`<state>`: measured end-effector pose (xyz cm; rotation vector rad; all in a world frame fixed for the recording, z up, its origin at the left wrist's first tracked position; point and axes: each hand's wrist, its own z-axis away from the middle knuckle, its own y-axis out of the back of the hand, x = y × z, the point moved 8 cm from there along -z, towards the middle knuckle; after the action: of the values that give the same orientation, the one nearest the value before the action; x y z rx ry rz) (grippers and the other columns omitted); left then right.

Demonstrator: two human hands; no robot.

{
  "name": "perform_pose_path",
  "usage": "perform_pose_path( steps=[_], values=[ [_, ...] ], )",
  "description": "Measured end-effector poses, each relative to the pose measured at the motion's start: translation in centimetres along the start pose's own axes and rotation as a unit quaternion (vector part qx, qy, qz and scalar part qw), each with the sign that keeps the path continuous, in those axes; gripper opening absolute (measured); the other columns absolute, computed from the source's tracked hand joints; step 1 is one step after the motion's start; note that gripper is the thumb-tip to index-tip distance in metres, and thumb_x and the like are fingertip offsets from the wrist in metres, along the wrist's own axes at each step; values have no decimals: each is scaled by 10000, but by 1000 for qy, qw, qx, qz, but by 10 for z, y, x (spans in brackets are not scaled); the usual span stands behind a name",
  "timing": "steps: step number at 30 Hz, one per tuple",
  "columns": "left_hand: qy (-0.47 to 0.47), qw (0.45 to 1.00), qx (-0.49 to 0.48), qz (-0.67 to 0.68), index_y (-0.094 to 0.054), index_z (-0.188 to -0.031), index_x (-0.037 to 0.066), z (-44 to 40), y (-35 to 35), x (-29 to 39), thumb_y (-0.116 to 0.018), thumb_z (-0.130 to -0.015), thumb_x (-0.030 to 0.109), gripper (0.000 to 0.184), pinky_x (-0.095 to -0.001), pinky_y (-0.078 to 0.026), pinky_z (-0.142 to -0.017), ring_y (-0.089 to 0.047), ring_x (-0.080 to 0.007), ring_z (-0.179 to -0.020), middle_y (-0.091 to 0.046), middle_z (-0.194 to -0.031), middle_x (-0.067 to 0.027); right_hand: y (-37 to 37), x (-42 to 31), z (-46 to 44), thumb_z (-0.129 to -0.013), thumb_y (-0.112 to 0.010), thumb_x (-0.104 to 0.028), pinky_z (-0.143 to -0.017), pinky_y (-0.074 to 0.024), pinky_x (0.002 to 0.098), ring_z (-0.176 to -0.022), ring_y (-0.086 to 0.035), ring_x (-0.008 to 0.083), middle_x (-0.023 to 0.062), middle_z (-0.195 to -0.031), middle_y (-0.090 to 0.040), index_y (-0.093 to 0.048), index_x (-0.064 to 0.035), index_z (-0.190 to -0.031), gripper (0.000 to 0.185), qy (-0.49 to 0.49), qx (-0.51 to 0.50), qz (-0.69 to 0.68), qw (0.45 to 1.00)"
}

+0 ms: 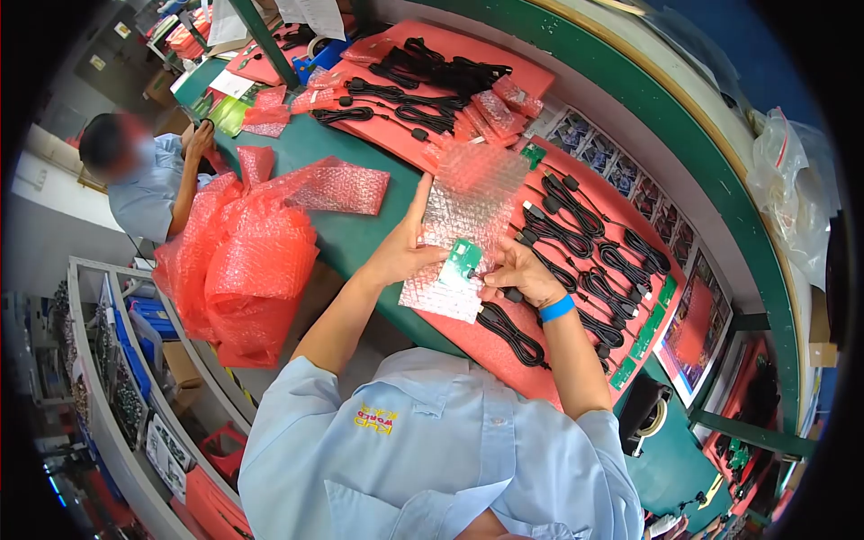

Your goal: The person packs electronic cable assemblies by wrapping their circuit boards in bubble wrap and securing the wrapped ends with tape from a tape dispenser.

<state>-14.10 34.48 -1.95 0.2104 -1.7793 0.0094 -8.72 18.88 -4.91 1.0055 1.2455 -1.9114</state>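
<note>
A small green circuit board (463, 259) lies over a clear bubble wrap sheet (468, 211) in front of my chest. My left hand (403, 250) grips the left side of the sheet, its thumb reaching to the board's left edge and its forefinger stretched up along the wrap. With thumb and fingers pinched together, my right hand (526, 272) holds the board's right edge, where a black connector shows. A black cable (511, 336) lies coiled just below my right hand; whether it joins the board I cannot tell.
Coiled black cables (576, 216) cover the pink foam mat (432, 326) to the right. More cables (441, 67) and red bubble-wrap packets (495, 112) lie farther back. Red bubble wrap (256, 279) is heaped at left, near a co-worker (148, 180). A metal rack (162, 360) stands lower left.
</note>
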Motion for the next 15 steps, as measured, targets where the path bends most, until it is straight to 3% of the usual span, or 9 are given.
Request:
perform_pose_path(
  steps=[2,6,10,15],
  values=[
    [60,983,-6,174,131,-1475,95,1,-5,2,-639,-790,-44,1040,-283,-477,-855,-579,-148,-1033,-465,-1325,-126,-1,-9,0,-767,-650,43,-521,-479,216,-694,-670,176,119,-1031,-641,-367,-53,-1335,642,24,17,-18,999],
    [105,985,-80,111,173,-1462,95,8,-4,-16,-615,-794,-70,1046,-282,-475,-857,-575,-153,-1049,-443,-1349,-135,-3,-18,2,-753,-656,51,-511,-476,211,-667,-668,174,116,-1049,-639,-336,-55,-1366,699,37,34,-14,999],
    [164,952,-124,225,64,-1487,82,17,-13,-13,-602,-788,-89,980,-263,-479,-830,-577,-141,-1038,-484,-1310,-112,-1,-10,2,-747,-656,54,-506,-478,212,-674,-673,175,120,-1057,-639,-364,-43,-1352,678,19,19,9,1000],
    [142,949,-157,233,-122,-1484,50,16,-21,12,-606,-789,-75,856,-248,-478,-818,-571,-116,-1039,-547,-1231,-82,-2,-7,7,-771,-645,40,-535,-493,219,-708,-672,165,97,-1061,-641,-426,-23,-1328,602,-36,18,69,997]
  ],
)
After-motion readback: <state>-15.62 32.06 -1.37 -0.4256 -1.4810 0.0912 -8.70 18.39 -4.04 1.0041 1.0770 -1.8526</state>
